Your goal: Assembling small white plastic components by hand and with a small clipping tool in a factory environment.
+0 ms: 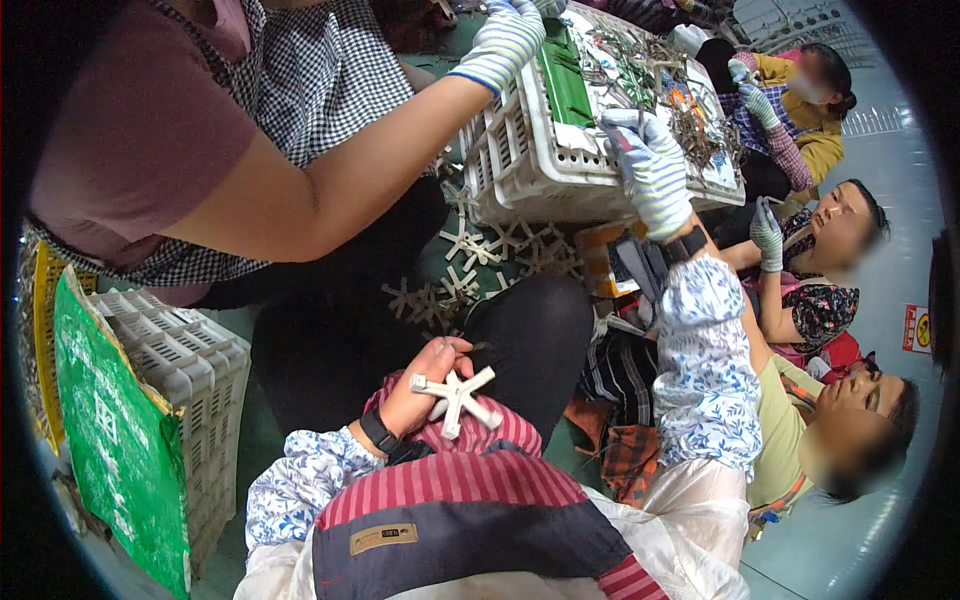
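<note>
My left hand (405, 405), bare and with a dark band at the wrist, is over my lap. It is closed on a white star-shaped piece (458, 400) with several arms. Something small and dark shows by its fingertips, too blurred to name. Farther right, my right hand (655, 175) wears a striped white glove and reaches to the near right side of a white plastic crate (520, 165). Its fingers are bent together at the crate's top; what they hold, if anything, is hidden. On the crate top lie many small metal and coloured pieces (650, 75).
More star-shaped pieces (465, 245) lie on the floor beyond my knees. Close at left, a person's gloved hand (505, 45) is at the crate. A green board (120, 430) leans by another white crate (200, 370). Several people (800, 290) sit along the right.
</note>
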{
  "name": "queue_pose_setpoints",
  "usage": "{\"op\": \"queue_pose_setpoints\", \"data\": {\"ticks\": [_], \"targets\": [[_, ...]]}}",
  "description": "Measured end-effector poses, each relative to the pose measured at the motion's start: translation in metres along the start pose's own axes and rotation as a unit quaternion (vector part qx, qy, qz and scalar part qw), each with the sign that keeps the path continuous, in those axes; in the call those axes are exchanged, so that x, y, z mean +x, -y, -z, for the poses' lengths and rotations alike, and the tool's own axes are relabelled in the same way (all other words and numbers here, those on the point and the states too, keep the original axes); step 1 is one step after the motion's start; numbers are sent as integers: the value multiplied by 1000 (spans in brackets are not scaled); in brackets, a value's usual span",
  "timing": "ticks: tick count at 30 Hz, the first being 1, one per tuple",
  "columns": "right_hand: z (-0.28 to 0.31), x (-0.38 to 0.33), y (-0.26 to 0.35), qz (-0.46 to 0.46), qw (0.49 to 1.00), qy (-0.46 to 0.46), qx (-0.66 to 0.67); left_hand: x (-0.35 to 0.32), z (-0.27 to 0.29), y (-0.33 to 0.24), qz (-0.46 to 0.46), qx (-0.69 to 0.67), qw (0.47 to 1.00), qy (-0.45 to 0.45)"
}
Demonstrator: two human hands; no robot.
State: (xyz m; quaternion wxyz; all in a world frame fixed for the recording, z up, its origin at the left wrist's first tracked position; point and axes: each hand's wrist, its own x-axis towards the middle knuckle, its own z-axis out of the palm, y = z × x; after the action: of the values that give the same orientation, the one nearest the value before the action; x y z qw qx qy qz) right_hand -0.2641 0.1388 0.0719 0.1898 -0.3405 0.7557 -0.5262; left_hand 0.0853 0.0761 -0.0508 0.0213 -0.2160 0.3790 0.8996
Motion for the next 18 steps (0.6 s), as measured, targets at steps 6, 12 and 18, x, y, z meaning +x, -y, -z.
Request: {"op": "queue_pose_setpoints", "data": {"ticks": [6,12,18], "targets": [[-44,-82,40,-147,937,22,316,-2,3,1,63,40,994,82],[-71,-153,44,-261,910,55,317,-7,11,9,-52,0,998,27],[-91,-216,35,-298,912,98,263,-16,10,1,-156,71,985,34]]}}
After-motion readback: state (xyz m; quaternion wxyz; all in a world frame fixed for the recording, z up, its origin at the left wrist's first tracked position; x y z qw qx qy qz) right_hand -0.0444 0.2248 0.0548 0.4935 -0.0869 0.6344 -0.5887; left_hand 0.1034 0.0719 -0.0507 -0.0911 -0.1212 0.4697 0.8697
